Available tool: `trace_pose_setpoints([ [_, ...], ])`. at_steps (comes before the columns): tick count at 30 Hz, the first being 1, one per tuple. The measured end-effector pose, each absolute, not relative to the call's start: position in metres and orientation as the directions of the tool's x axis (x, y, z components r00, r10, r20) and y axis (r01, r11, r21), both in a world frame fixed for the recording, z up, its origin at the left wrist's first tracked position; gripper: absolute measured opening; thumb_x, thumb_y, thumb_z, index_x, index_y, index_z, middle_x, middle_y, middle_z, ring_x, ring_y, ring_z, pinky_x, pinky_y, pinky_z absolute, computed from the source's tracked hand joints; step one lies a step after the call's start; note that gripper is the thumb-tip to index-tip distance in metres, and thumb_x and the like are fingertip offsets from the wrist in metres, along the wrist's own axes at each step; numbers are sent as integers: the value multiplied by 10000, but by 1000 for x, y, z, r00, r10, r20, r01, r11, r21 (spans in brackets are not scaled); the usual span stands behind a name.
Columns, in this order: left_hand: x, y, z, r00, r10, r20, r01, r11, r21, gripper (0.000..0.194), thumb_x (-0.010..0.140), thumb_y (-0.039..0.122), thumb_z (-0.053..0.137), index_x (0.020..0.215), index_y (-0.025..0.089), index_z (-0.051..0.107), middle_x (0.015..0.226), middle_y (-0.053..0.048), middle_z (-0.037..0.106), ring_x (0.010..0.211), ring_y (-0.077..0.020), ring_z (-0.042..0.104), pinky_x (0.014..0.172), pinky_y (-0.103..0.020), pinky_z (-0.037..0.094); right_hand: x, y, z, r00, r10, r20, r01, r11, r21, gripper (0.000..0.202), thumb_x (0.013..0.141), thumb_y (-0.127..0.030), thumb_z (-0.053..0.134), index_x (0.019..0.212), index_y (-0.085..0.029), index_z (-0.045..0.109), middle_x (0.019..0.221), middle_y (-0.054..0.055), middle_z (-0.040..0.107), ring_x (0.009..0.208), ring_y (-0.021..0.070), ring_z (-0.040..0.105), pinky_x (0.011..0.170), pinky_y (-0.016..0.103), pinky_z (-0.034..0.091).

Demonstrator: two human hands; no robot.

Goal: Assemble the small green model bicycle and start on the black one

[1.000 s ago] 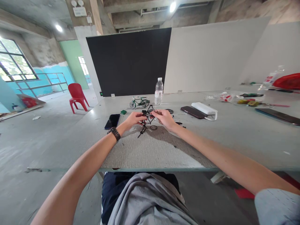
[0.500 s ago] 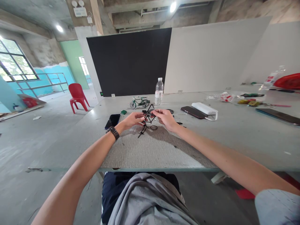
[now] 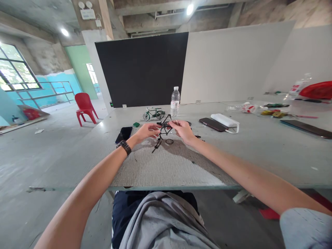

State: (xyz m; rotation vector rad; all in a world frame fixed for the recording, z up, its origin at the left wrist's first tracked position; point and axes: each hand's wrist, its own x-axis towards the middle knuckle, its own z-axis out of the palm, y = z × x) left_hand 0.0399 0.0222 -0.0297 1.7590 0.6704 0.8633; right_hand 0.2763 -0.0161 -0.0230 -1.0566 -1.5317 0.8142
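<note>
Between my two hands, above the table, is a black model bicycle frame (image 3: 165,128), tilted. My left hand (image 3: 147,132) grips its left side with thumb and fingers. On the other side, my right hand (image 3: 182,130) pinches the frame near its upper right part. Small black parts (image 3: 156,146) lie on the table just below my left hand, and a thin black ring (image 3: 169,141) rests beside them. Behind my hands a finished green model bicycle (image 3: 154,113) stands upright. A few dark pieces (image 3: 198,137) lie to the right of my right hand.
A water bottle (image 3: 175,102) stands behind the hands. A dark phone (image 3: 123,135) and a small green piece (image 3: 136,125) lie to the left. Rightward are another phone (image 3: 213,124), a white power bank (image 3: 225,121), plastic packaging (image 3: 250,108) and a long dark device (image 3: 308,128).
Both hands keep hold of the bicycle frame, which has shifted only slightly. The whole view has moved a little; the table items lie as before.
</note>
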Motion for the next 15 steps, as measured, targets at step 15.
trace_pose_setpoints([
  [15, 51, 6, -24, 616, 756, 222, 66, -330, 942, 352, 852, 393, 827, 1081, 141, 737, 981, -97, 729, 928, -223, 689, 821, -382, 554, 269, -21, -22, -67, 919, 388, 272, 391, -879, 437, 844, -634, 678, 839, -198, 711, 617, -2, 508, 547, 136, 342, 523, 307, 218],
])
